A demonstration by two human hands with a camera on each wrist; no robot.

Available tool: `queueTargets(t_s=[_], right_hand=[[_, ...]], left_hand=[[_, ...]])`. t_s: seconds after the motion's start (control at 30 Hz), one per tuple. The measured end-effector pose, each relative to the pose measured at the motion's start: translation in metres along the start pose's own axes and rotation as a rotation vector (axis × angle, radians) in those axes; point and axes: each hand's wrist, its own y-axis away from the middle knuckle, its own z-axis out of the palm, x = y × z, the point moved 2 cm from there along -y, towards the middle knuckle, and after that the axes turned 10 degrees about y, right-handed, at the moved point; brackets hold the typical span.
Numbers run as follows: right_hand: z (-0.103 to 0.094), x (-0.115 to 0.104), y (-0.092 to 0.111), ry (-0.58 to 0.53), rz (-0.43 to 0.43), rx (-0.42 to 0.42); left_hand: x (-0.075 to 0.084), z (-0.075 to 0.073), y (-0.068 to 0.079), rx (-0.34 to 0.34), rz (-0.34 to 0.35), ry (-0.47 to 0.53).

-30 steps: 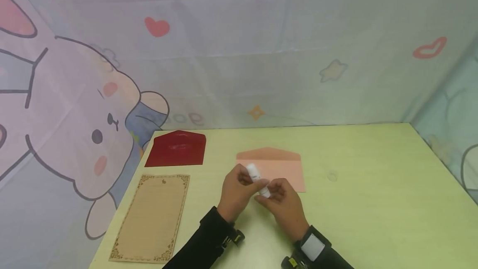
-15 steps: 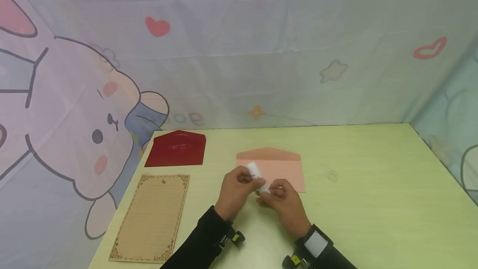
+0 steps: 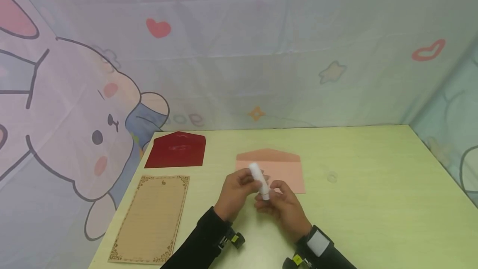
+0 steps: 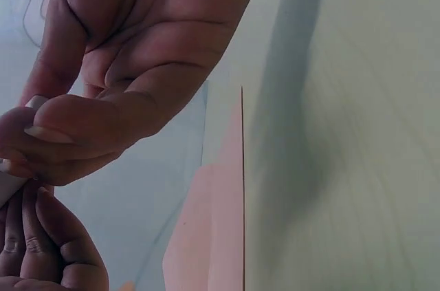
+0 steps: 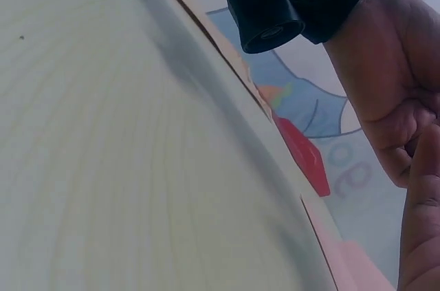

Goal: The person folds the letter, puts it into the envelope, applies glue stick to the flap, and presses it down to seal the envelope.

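Observation:
A small white tube, which looks like a glue stick (image 3: 259, 181), is held slanted above the near part of the pink envelope (image 3: 287, 173). My left hand (image 3: 236, 192) pinches it along the side between thumb and fingers. At the tube's lower end, my right hand (image 3: 285, 206) grips with curled fingers and thumb. In the left wrist view, the left hand (image 4: 137, 64) covers much of the tube, and the right hand's curled fingers (image 4: 31, 236) sit close below. The right wrist view catches the left hand (image 5: 399, 78) and one right-hand finger (image 5: 423, 222), with the tube hidden.
A dark red envelope (image 3: 177, 150) lies at the back left of the pale yellow table (image 3: 373, 198). Before it is a tan letter sheet (image 3: 151, 219) with an ornate brown border. A cartoon-printed cloth (image 3: 239, 53) hangs behind the table.
The tube has turned slightly between the fingers, and its lower end shows more plainly. My right fingers have shifted around that end. The envelopes and letter sheet stay where they were.

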Motion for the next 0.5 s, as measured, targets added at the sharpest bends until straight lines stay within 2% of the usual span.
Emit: queueTargets(t_s=[0.1, 0.2, 0.3, 0.37, 0.43, 0.5], right_hand=[[0.000, 0.000, 0.000, 0.040, -0.022, 0.020], [0.002, -0.003, -0.002, 0.176, -0.072, 0.103], [0.007, -0.006, -0.003, 0.404, -0.113, 0.263], [0.010, -0.008, -0.003, 0.550, -0.107, 0.400], [0.012, -0.011, -0.004, 0.639, -0.090, 0.525], [0.011, -0.015, -0.005, 0.672, -0.094, 0.608]], left_hand=[[-0.003, -0.001, -0.001, 0.024, -0.008, 0.020], [-0.006, -0.001, -0.002, 0.059, -0.019, 0.057], [-0.009, 0.001, -0.003, 0.084, -0.032, 0.096], [-0.010, 0.004, -0.003, 0.088, -0.043, 0.120], [-0.011, 0.008, -0.003, 0.073, -0.050, 0.119], [-0.010, 0.009, -0.004, 0.037, -0.040, 0.045]])
